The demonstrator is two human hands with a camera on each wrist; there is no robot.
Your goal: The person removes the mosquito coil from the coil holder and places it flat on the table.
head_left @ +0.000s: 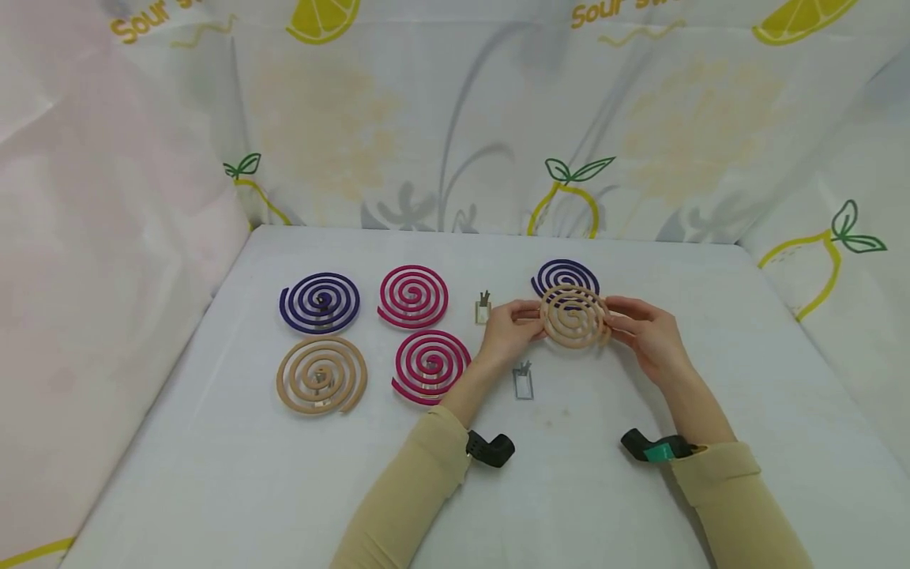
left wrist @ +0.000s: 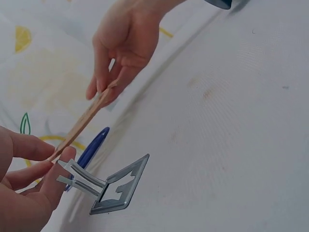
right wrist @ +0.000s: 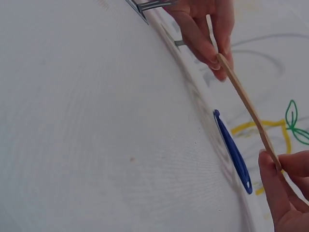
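Both hands pinch a tan mosquito coil (head_left: 573, 317) by opposite edges, raised over the table. My left hand (head_left: 506, 330) has its left rim between thumb and fingers. On the other rim, my right hand (head_left: 652, 336) grips likewise. Behind the held coil lies a purple coil (head_left: 546, 275), partly covered by it in the head view. A small metal stand (head_left: 517, 386) with raised prongs is on the table just below my left hand. Another metal stand (head_left: 483, 308) sits beside that hand's knuckles. Seen from both wrists, the tan coil (left wrist: 79, 124) appears edge-on.
On the left, a purple coil (head_left: 321, 300) and a pink coil (head_left: 412, 295) form a back row. In front of them are a tan coil (head_left: 321, 373) and another pink coil (head_left: 430, 365), partly behind my left forearm. Metal stands show under these coils. Printed cloth hangs behind the table.
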